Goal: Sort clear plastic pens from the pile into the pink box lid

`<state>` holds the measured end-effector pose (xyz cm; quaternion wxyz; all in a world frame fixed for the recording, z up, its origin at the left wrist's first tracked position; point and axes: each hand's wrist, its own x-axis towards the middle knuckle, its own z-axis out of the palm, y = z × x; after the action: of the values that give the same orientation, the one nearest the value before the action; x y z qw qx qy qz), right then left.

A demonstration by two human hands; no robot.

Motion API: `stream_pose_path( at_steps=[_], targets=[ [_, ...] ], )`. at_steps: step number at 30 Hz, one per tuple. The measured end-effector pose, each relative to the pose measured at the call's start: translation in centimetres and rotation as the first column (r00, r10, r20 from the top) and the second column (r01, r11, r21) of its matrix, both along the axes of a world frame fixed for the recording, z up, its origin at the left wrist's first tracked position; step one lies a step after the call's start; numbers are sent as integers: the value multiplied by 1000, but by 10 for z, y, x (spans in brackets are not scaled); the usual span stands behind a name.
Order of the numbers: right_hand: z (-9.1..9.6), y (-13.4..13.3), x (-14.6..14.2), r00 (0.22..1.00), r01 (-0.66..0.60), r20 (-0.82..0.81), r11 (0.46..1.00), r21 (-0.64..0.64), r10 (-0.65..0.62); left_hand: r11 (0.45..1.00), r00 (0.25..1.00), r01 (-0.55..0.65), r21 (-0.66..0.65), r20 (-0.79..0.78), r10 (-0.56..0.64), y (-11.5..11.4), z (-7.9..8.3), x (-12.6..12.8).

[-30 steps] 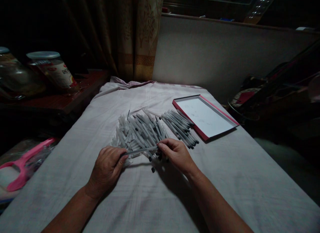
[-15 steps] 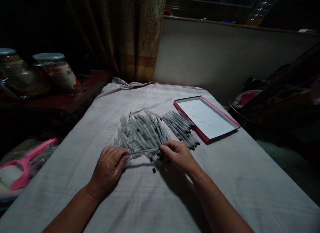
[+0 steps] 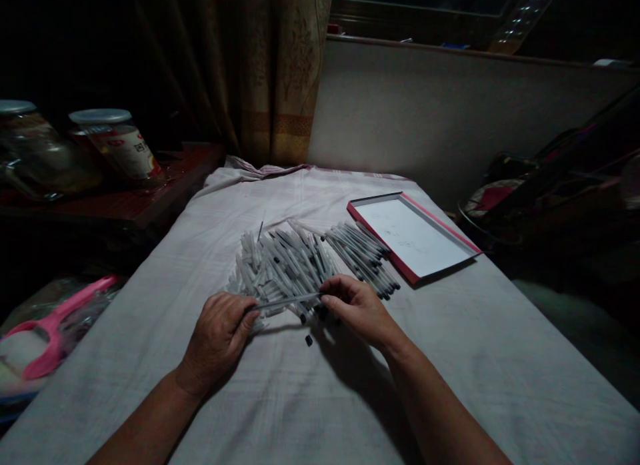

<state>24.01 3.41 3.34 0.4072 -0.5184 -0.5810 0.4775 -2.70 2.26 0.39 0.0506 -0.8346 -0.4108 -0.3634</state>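
Note:
A loose pile of several clear pens with black tips lies on the white cloth. Beside the pile, on its right, several pens lie lined up in a neat row. My left hand and my right hand each pinch one end of a single pen, holding it level just in front of the pile. A small black cap lies on the cloth below that pen.
A shallow red-edged box lid with a white inside sits at the right of the pens. Two lidded jars stand on a dark wooden shelf at the left. A pink plastic handle lies low at the left. Curtain and wall behind.
Both hands keep their grip on the same pen and have barely moved. The view has shifted slightly.

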Motion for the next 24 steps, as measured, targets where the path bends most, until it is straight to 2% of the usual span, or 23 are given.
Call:
stream_pose_path(
  at_steps=[5, 10, 12, 15, 17, 19, 21, 24],
  targets=[
    [-1, -1, -2, 1000, -19, 7, 1000, -18, 19, 1000, 1000, 9, 0, -10, -9, 1, -3, -1],
    [0, 3, 7, 999, 49, -12, 994, 100, -48, 1000, 1000, 9, -15, 1, -9, 2, -1, -5],
    [1, 4, 12, 999, 50, 0, 995, 91, -50, 1000, 1000, -5, -6, 8, 5, 3, 0, -7],
    [3, 1, 13, 980, -49, 195, 999, 23, 44, 999, 999, -33, -21, 8, 33, 3, 0, -8],
    [5, -3, 10, 908, -114, 406, 993, 8, 101, 998, 999, -46, -42, 3, 47, 3, -1, -8],
    [6, -5, 6, 827, -149, 550, 989, 13, 117, 997, 999, -45, -56, -3, 45, 3, -3, -8],
    [7, -7, 4, 799, -169, 588, 985, 25, 122, 998, 999, -33, -56, -7, 33, 2, -4, -8],
    [9, -6, 5, 856, -140, 507, 989, 42, 100, 998, 1000, -16, -60, 5, 16, 1, -4, -7]
  ],
)
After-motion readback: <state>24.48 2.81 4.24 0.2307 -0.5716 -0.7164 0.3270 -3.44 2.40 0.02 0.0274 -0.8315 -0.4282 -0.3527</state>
